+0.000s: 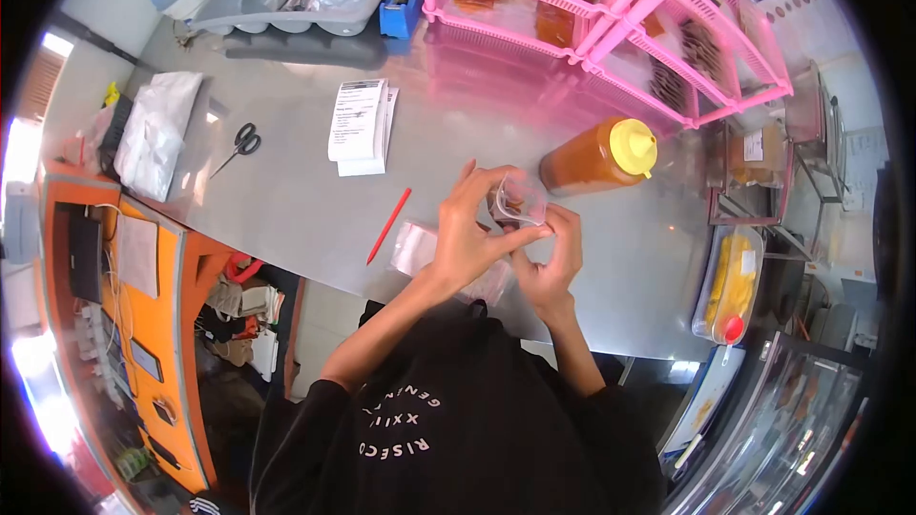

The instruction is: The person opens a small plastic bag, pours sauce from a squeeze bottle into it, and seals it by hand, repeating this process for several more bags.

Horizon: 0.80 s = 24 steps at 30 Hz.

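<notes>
Between my two hands is a small clear plastic bag [523, 196] with something dark brown in its lower part, its mouth spread into a round opening. My left hand [468, 234] grips the bag's left side with curved fingers and thumb. On the other side, my right hand [553, 262] pinches the rim near the left thumb. Below the hands, flat clear plastic bags [413, 244] lie by the table's near edge. A squeeze bottle [587, 160] of orange-brown sauce with a yellow cap stands just beyond my right hand. To the left lies a red pen [389, 226].
Printed slips [359, 129] and black scissors [243, 141] lie on the metal table [286, 153]. Pink racks [596, 48] with packets, a blue tape dispenser [401, 5] and a grey tray [286, 14] line the back. A yellow-filled container [730, 281] is at the right.
</notes>
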Tool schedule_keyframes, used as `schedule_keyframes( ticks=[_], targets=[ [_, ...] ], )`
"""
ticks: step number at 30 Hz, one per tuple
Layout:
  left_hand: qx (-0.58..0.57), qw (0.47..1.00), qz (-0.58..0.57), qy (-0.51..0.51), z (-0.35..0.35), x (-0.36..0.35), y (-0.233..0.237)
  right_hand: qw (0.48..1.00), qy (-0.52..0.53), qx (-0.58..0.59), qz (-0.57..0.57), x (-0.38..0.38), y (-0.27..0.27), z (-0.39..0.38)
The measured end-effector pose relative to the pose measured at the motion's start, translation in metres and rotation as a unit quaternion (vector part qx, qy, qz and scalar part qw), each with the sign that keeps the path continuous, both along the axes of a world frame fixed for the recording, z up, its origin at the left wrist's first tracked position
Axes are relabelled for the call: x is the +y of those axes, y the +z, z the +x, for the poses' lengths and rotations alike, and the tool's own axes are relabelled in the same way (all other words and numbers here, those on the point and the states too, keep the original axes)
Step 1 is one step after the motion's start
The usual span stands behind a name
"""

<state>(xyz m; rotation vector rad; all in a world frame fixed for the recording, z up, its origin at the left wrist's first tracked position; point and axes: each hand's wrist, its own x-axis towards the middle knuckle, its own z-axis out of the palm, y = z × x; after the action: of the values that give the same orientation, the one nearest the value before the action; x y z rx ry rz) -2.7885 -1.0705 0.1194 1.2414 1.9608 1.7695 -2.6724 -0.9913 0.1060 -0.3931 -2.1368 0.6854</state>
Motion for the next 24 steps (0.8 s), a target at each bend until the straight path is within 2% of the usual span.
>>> schedule_keyframes(
  ticks=[2, 4, 6, 8, 9, 11, 15, 17, 20, 24],
  targets=[
    [-0.001, 1.0, 0.006, -0.011, -0.002, 0.001, 0.0, 0.996, 0.005, 0.052, -0.076, -0.001, -0.005, -0.008],
    [-0.044, 0.998, 0.019, -0.035, -0.007, 0.001, 0.0, 0.973, 0.012, 0.083, -0.216, -0.004, -0.002, -0.011],
    [-0.152, 0.986, 0.015, -0.071, -0.012, -0.002, 0.004, 0.936, 0.032, 0.101, -0.336, -0.004, 0.002, -0.011],
    [-0.299, 0.948, -0.008, -0.113, -0.016, -0.005, 0.013, 0.891, 0.062, 0.106, -0.436, 0.002, 0.008, -0.006],
    [-0.312, 0.943, -0.011, -0.116, -0.017, -0.006, 0.012, 0.88, 0.076, 0.11, -0.455, 0.005, 0.012, -0.005],
    [-0.338, 0.933, -0.017, -0.123, -0.02, -0.007, 0.004, 0.875, 0.086, 0.105, -0.465, 0.011, 0.013, -0.003],
    [-0.311, 0.942, -0.033, -0.125, -0.022, -0.006, 0.002, 0.852, 0.096, 0.078, -0.509, 0.015, 0.025, -0.001],
    [-0.341, 0.927, -0.071, -0.135, -0.02, -0.008, 0.014, 0.861, 0.112, 0.045, -0.494, 0.021, 0.018, 0.003],
    [-0.273, 0.941, -0.127, -0.154, -0.021, -0.008, 0.017, 0.874, 0.106, 0.018, -0.474, 0.022, 0.017, 0.002],
    [-0.245, 0.951, -0.11, -0.15, -0.018, -0.01, 0.02, 0.91, 0.106, -0.053, -0.397, 0.027, 0.015, 0.003]
  ],
)
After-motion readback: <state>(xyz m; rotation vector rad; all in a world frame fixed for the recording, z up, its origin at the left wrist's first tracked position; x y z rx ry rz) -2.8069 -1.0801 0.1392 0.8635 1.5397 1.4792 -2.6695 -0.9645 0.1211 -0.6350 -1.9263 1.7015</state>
